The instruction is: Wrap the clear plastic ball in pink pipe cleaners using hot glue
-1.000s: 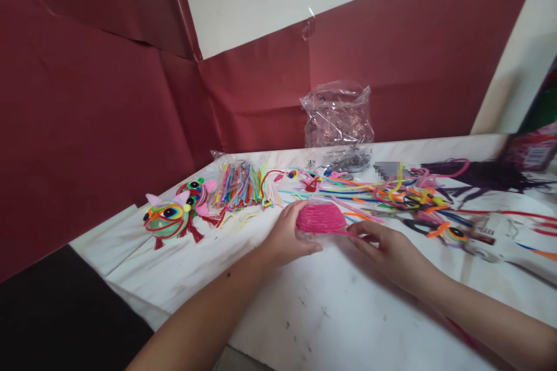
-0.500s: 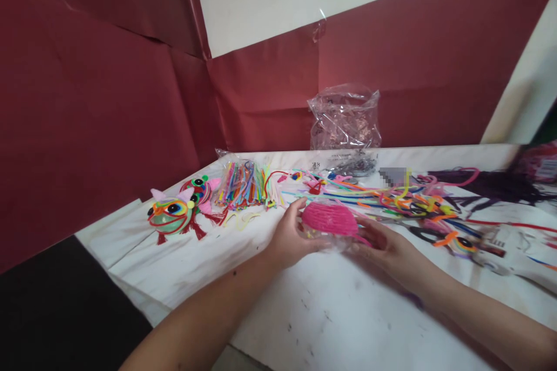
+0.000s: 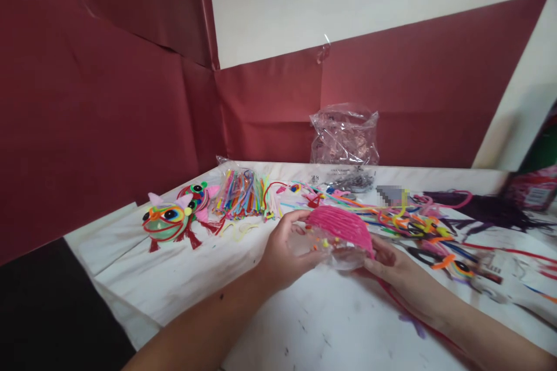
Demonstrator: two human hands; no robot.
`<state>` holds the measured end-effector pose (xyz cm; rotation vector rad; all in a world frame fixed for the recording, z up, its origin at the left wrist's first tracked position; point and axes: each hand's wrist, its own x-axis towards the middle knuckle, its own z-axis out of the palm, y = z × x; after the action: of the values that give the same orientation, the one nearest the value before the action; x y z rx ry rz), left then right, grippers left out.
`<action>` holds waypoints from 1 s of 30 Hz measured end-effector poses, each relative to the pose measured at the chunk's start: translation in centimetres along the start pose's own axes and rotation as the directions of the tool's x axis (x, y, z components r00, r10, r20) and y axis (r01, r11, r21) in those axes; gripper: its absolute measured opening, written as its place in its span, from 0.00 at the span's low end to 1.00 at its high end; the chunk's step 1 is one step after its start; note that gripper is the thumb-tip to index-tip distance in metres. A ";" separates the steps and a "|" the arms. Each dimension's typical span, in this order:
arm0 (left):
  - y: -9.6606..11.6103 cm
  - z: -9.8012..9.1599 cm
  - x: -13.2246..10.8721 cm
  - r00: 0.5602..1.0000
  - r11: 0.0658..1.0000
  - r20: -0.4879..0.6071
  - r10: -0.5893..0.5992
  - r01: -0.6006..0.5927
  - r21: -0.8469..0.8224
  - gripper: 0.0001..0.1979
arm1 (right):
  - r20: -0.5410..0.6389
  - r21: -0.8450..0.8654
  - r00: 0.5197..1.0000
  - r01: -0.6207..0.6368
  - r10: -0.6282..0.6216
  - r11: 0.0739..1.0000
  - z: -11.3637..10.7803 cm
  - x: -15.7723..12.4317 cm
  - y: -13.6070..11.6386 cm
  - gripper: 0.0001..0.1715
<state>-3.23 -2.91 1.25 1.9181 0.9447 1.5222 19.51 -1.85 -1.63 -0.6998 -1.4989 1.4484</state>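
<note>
Both my hands hold a clear round ball partly wrapped in bright pink pipe cleaner (image 3: 342,231), lifted a little above the white table (image 3: 183,278). My left hand (image 3: 285,252) cups its left side, thumb on top and fingers curled under. My right hand (image 3: 391,266) supports it from below on the right, fingers wrapped against it. The clear lower part of the ball shows small coloured bits inside. A loose pink strand trails from the ball down along my right forearm.
Two finished pipe-cleaner fish figures (image 3: 167,221) sit at the left. A bag of coloured pipe cleaners (image 3: 241,188) lies behind the ball. Loose pipe cleaners and scissors (image 3: 429,232) spread to the right. A crumpled clear plastic bag (image 3: 344,136) stands by the maroon wall.
The ball has been lifted off the table and tilted, its clear underside now showing. My right hand has moved from pinching the pink strand to cupping the ball from below.
</note>
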 end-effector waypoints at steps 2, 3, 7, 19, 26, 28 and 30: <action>0.1 -0.1 -0.1 1.000 1.000 0.006 0.022 -0.022 -0.013 0.28 | -0.003 0.000 1.000 -0.016 0.016 1.000 -0.3 0.0 0.3 0.30; 0.0 -0.2 -0.1 0.999 0.999 0.009 0.040 -0.040 -0.019 0.26 | -0.009 -0.007 1.000 -0.026 0.026 1.000 -0.4 0.0 0.4 0.29; -0.1 -0.3 -0.2 0.996 0.995 0.001 0.084 -0.084 -0.059 0.22 | -0.012 -0.013 0.999 -0.039 0.039 0.999 -0.4 -0.1 0.3 0.30; 0.0 -0.7 0.3 0.996 0.998 0.089 0.011 -0.005 -0.068 0.20 | -0.166 -0.169 0.986 -0.030 0.002 0.985 -0.8 0.3 0.6 0.34; -1.4 0.0 0.5 0.879 0.909 0.303 -0.369 0.409 -0.082 0.52 | -0.193 -0.679 0.942 0.073 -0.274 0.731 0.7 -0.7 0.1 0.33; -1.7 0.3 0.6 0.857 0.907 0.371 -0.356 0.412 -0.082 0.47 | -0.140 -0.798 0.927 0.102 -0.347 0.594 1.1 -1.3 0.1 0.30; -1.7 0.5 0.6 0.880 0.941 0.358 -0.314 0.337 -0.004 0.44 | -0.087 -0.860 0.920 0.124 -0.382 0.495 1.6 -1.8 0.0 0.29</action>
<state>-2.99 -1.37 0.17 1.7934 0.9785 0.9627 18.89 -4.17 -1.84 -1.1258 -1.9588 0.2611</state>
